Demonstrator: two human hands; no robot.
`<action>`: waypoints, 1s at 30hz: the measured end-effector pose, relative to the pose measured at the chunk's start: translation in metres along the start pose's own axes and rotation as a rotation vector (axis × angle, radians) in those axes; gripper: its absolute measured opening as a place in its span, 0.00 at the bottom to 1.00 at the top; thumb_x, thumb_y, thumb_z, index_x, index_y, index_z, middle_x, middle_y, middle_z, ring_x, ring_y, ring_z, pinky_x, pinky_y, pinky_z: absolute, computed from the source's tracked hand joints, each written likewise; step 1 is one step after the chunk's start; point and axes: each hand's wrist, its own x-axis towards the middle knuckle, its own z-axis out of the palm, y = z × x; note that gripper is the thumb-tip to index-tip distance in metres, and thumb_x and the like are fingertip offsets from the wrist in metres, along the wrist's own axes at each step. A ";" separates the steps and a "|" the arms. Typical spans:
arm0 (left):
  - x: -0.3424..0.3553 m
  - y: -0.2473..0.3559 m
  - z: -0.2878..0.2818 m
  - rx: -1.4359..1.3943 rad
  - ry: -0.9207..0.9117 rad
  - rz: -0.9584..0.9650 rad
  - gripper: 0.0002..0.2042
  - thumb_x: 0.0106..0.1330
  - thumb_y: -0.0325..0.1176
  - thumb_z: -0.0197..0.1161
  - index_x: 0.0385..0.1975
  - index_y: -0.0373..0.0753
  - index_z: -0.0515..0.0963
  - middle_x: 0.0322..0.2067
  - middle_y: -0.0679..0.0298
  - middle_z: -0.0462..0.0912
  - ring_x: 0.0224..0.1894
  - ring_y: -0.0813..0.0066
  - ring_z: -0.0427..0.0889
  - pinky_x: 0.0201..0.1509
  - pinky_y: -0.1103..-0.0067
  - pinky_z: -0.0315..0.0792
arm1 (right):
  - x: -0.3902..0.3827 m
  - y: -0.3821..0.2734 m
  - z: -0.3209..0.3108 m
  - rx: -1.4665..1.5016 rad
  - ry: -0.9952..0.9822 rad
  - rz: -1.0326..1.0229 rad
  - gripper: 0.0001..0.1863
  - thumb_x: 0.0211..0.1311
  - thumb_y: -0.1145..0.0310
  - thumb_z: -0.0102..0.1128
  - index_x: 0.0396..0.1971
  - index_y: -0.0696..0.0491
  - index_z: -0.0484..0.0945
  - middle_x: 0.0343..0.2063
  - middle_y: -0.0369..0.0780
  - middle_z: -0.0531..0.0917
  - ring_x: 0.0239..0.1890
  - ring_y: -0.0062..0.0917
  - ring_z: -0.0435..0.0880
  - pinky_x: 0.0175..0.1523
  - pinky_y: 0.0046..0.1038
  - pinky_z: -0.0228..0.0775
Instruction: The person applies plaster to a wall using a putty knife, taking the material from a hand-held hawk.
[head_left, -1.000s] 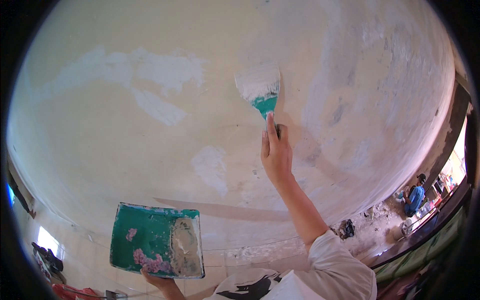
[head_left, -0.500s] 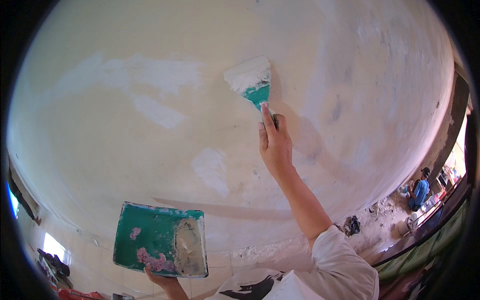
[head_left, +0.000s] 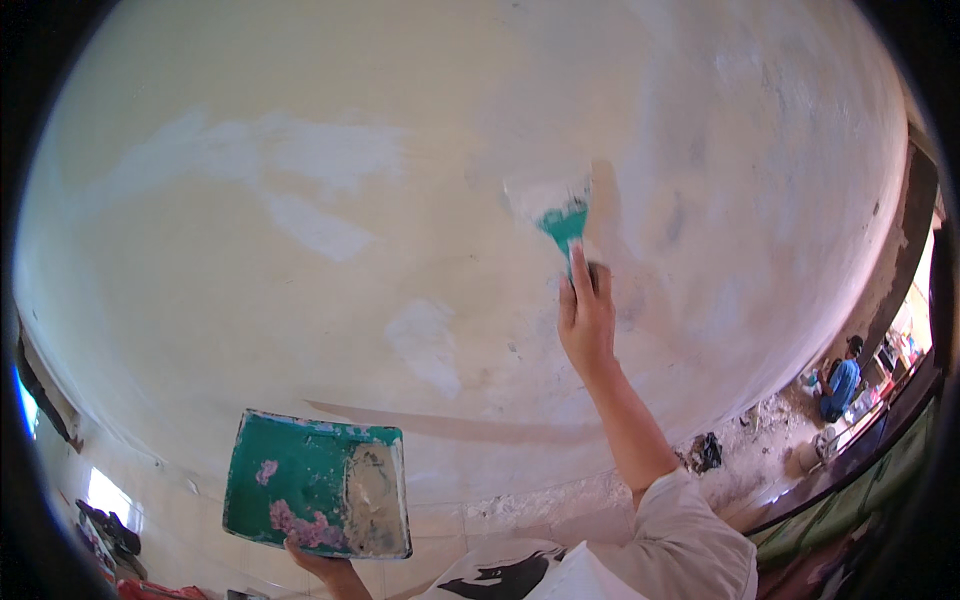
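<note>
Head view, looking up at a pale plastered surface (head_left: 300, 300) patched with whiter filler: at the left, near seven o'clock in the frame, the left hand (head_left: 322, 565) grips the lower edge of a green mortar board (head_left: 300, 480) from beneath, fingers curled under it and mostly hidden, the board tilted flat toward the camera with a grey smear of putty (head_left: 370, 490) on its right half and pink flecks along its lower left. Moving right, past a whitish filler patch (head_left: 425, 345) at centre, the right hand (head_left: 587, 315) is raised on an outstretched arm, clenched around the handle of a green putty knife (head_left: 560, 215), index finger laid straight along the handle. The knife's long axis runs from the fingers toward eleven o'clock, its broad white-coated blade lying just above the fingertips and pressed to the surface; the blade is blurred. The right hand is the one at the surface, with the board well apart at its seven o'clock. At the far right, around four o'clock, a person in blue (head_left: 842, 385) crouches among rubble.
</note>
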 end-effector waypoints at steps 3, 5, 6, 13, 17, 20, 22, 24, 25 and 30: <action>0.002 -0.001 -0.013 -0.030 -0.066 -0.058 0.35 0.60 0.48 0.52 0.70 0.48 0.63 0.69 0.66 0.64 0.65 0.66 0.65 0.66 0.66 0.61 | 0.028 -0.006 0.002 -0.029 -0.008 -0.002 0.28 0.69 0.71 0.57 0.68 0.44 0.67 0.40 0.46 0.74 0.37 0.40 0.80 0.39 0.36 0.75; 0.012 -0.005 -0.029 -0.052 -0.106 -0.077 0.35 0.59 0.48 0.53 0.70 0.48 0.63 0.68 0.65 0.64 0.64 0.65 0.66 0.66 0.66 0.61 | 0.030 -0.007 0.001 -0.034 -0.017 0.002 0.28 0.69 0.71 0.57 0.68 0.44 0.67 0.40 0.45 0.74 0.37 0.40 0.80 0.38 0.36 0.75; 0.015 -0.006 -0.036 -0.065 -0.117 -0.083 0.35 0.59 0.48 0.53 0.70 0.48 0.63 0.68 0.64 0.65 0.64 0.65 0.67 0.67 0.66 0.62 | 0.024 -0.007 0.002 -0.037 -0.041 0.032 0.28 0.69 0.71 0.57 0.68 0.44 0.67 0.40 0.46 0.74 0.37 0.40 0.80 0.39 0.36 0.76; 0.006 -0.003 -0.019 -0.052 -0.049 -0.115 0.36 0.58 0.50 0.54 0.70 0.48 0.63 0.66 0.62 0.66 0.62 0.63 0.68 0.66 0.66 0.62 | -0.076 0.020 -0.013 -0.067 -0.069 0.097 0.30 0.67 0.73 0.59 0.68 0.48 0.67 0.40 0.48 0.74 0.37 0.41 0.80 0.38 0.36 0.76; 0.012 -0.007 -0.028 -0.057 -0.064 -0.087 0.37 0.59 0.51 0.55 0.71 0.48 0.62 0.66 0.62 0.66 0.64 0.63 0.67 0.67 0.66 0.61 | -0.046 0.003 -0.007 -0.052 -0.016 -0.017 0.31 0.66 0.73 0.60 0.69 0.47 0.66 0.40 0.47 0.74 0.37 0.40 0.80 0.38 0.35 0.76; 0.020 -0.011 -0.040 -0.091 -0.050 -0.102 0.35 0.59 0.52 0.54 0.68 0.43 0.65 0.63 0.58 0.69 0.62 0.58 0.69 0.64 0.60 0.65 | 0.000 -0.025 0.005 -0.018 -0.028 -0.039 0.31 0.66 0.72 0.60 0.69 0.44 0.66 0.40 0.46 0.74 0.36 0.39 0.80 0.37 0.35 0.76; 0.014 -0.005 -0.034 -0.086 -0.029 -0.084 0.35 0.59 0.51 0.53 0.66 0.41 0.65 0.61 0.56 0.70 0.60 0.55 0.70 0.62 0.57 0.67 | 0.026 -0.046 0.013 -0.020 -0.066 -0.034 0.31 0.66 0.72 0.60 0.69 0.42 0.66 0.41 0.46 0.74 0.37 0.39 0.80 0.37 0.35 0.76; 0.003 0.001 -0.006 -0.048 -0.006 -0.032 0.35 0.58 0.51 0.53 0.67 0.41 0.65 0.61 0.56 0.70 0.60 0.54 0.70 0.62 0.57 0.67 | 0.035 -0.053 0.014 -0.026 -0.089 -0.028 0.32 0.66 0.72 0.60 0.70 0.41 0.66 0.41 0.46 0.74 0.37 0.39 0.80 0.37 0.35 0.76; 0.003 0.003 -0.005 -0.048 -0.016 -0.038 0.35 0.58 0.51 0.54 0.68 0.43 0.64 0.63 0.58 0.69 0.61 0.57 0.69 0.62 0.59 0.67 | 0.033 -0.053 0.016 -0.020 -0.098 -0.023 0.32 0.66 0.72 0.60 0.70 0.41 0.65 0.41 0.46 0.74 0.38 0.39 0.80 0.37 0.35 0.76; 0.013 -0.006 -0.032 -0.083 -0.100 -0.127 0.35 0.58 0.49 0.55 0.69 0.47 0.64 0.67 0.63 0.66 0.64 0.63 0.66 0.63 0.65 0.65 | -0.035 -0.010 0.013 -0.091 -0.151 0.023 0.30 0.66 0.73 0.60 0.68 0.43 0.68 0.41 0.46 0.75 0.38 0.40 0.80 0.39 0.36 0.76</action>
